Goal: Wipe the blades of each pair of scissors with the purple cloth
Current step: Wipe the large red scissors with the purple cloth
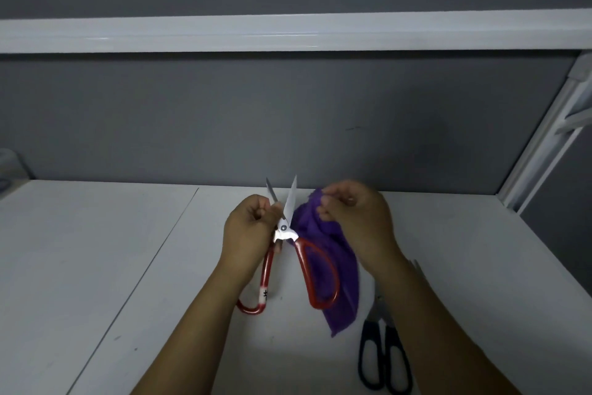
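Left hand [248, 229] grips red scissors [284, 232] spread open, exposing the blades, while right hand [354, 218] pinches the cloth [347, 295] beside them; black scissors [391, 343] lie near right.

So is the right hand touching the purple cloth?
Touching. The head view shows the right hand pinching the top of the purple cloth, which hangs below it.

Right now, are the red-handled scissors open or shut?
Open: the red-handled scissors show two blades splayed in a V, tips apart, handles spread too.
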